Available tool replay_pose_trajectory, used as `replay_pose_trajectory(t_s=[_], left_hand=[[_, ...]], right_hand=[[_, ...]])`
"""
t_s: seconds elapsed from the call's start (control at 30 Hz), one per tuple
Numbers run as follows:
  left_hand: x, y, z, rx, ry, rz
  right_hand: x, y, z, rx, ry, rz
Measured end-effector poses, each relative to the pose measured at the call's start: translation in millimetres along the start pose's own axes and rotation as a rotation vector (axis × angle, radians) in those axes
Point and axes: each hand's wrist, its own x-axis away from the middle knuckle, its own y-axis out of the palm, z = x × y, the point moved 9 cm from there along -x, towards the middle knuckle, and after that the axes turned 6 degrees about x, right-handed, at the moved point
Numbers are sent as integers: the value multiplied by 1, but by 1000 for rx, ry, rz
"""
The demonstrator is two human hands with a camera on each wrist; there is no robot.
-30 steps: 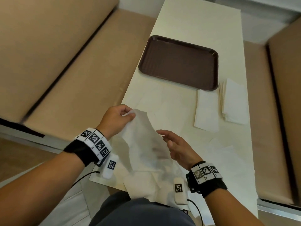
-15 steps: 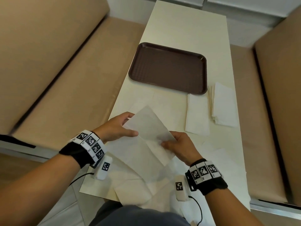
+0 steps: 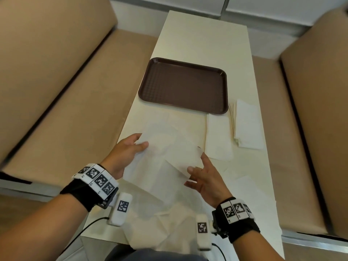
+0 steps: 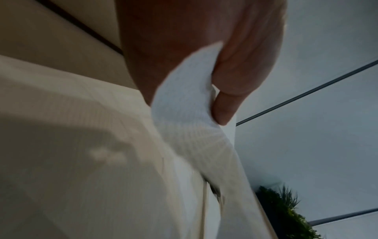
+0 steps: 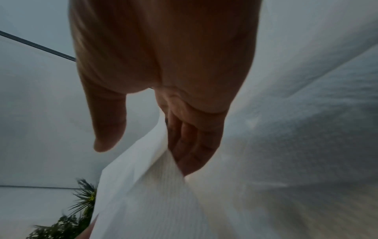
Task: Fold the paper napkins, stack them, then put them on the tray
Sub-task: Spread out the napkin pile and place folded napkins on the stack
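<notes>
Napkin (image 3: 165, 147) lowered since half-second ago, now spread flat on counter (image 3: 203, 34) near side of tray (image 3: 183, 84). Left hand (image 3: 124, 153) pinches its left edge, thumb on top. Right hand (image 3: 205, 176) looser, fingers spread, fingertips on right edge. Single folded napkin (image 3: 218, 138), then folded stack (image 3: 246, 125), right of tray's near corner.

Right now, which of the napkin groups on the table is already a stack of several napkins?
The stack of folded napkins nearest the table's right edge: layered edges show along its left side. The folded napkin beside it looks single; the napkin between the hands is still unfolded.
</notes>
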Motion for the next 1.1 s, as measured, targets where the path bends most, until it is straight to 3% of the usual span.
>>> replay_pose_trajectory(t_s=[0.17, 0.37, 0.53, 0.7, 0.8, 0.9, 0.93, 1.0, 1.1], left_hand=[[13, 8, 6, 14, 23, 67], [26, 16, 23, -20, 153, 122], [30, 20, 25, 73, 163, 40], [35, 19, 24, -1, 122, -2], [33, 13, 19, -197, 110, 1], [33, 8, 35, -766, 263, 87], [35, 20, 42, -868, 337, 42], [39, 57, 48, -916, 391, -170], [41, 121, 32, -952, 250, -489]], right_hand=[[7, 4, -13, -10, -94, 111], [13, -5, -16, -68, -132, 191], [16, -20, -27, 122, -180, 339], [17, -31, -41, 387, -233, 435], [20, -33, -51, 637, -298, 475], [26, -24, -63, 869, -397, 405], [29, -19, -67, 930, -426, 357], [32, -9, -74, 1015, -472, 231], [34, -1, -81, 1072, -404, 100]])
